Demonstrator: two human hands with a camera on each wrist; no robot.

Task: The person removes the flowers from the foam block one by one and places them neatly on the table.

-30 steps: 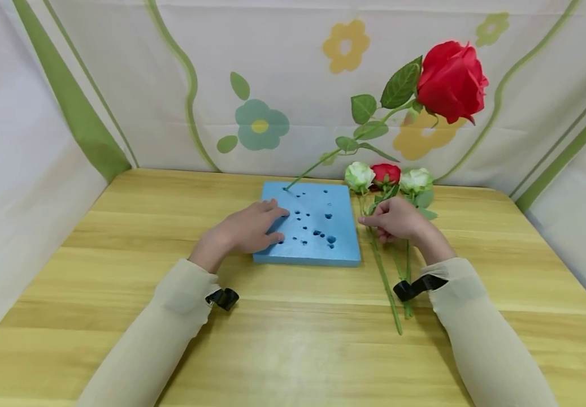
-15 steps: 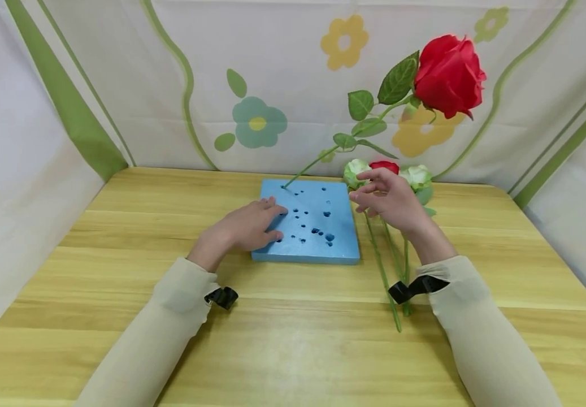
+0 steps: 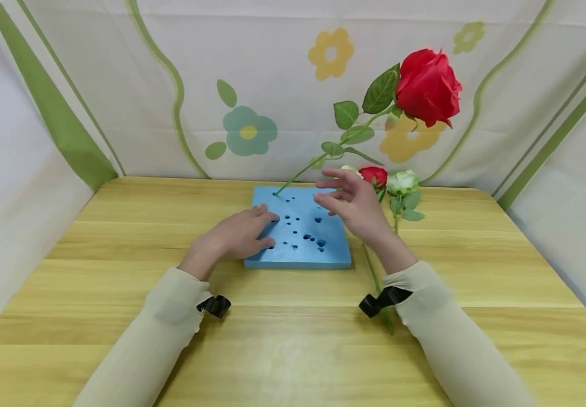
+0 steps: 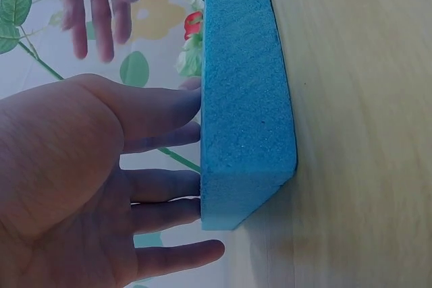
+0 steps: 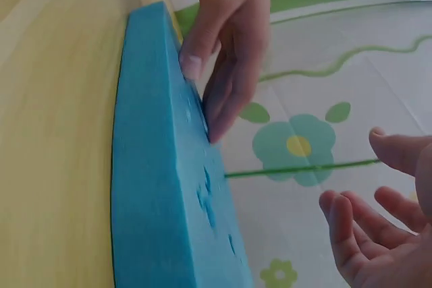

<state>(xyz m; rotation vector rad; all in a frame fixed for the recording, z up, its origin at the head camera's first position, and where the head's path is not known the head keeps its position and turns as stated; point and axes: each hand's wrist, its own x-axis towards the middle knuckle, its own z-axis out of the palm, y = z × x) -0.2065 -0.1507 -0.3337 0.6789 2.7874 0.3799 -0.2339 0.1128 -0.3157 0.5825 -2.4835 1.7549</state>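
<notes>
A blue foam block (image 3: 298, 263) dotted with holes lies on the table. My left hand (image 3: 237, 233) rests on its left side, fingertips pressed to the top face, as the left wrist view also shows. From a hole near the back left corner a tall red rose (image 3: 427, 87) leans far to the right on its green stem (image 3: 300, 172). My right hand (image 3: 351, 203) is over the block's right part with its fingers loosely spread. In the right wrist view nothing is between the fingers of this right hand (image 5: 378, 220).
Beside the block on the right lie a smaller red rose (image 3: 374, 176) and two white-green ones, one a white-green rose (image 3: 402, 182) with leaves. My right hand and forearm partly hide their stems. A patterned curtain (image 3: 282, 68) stands behind the wooden table (image 3: 293, 345).
My right hand has let go of the stem at the lying flowers, risen, opened and moved left over the block. The left hand stays on the block. The head view has shifted slightly.
</notes>
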